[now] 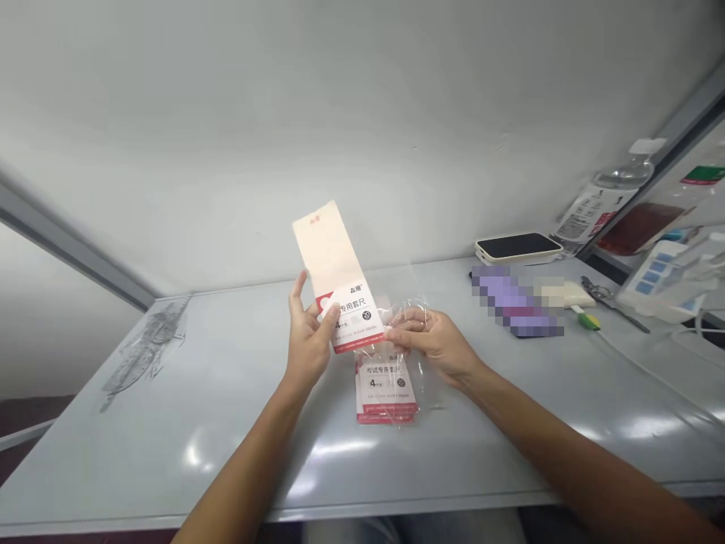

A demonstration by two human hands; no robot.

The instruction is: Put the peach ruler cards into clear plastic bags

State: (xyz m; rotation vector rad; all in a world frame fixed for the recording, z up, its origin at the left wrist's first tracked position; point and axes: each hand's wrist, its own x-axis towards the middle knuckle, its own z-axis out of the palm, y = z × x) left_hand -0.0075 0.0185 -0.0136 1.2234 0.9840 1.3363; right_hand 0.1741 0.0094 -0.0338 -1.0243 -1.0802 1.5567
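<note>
Your left hand (309, 340) has thumb and fingers closed on a tall cream-and-red paper card (334, 264), held upright above a pale grey table (170, 453). Your right hand (430, 344) pinches a crinkled clear plastic bag (411, 363). Risk: a loose pinch drops the card; a hard tug tears the bag.

Ruler packet (340, 261) print blurred; purple item (513, 301) pixelated
</note>
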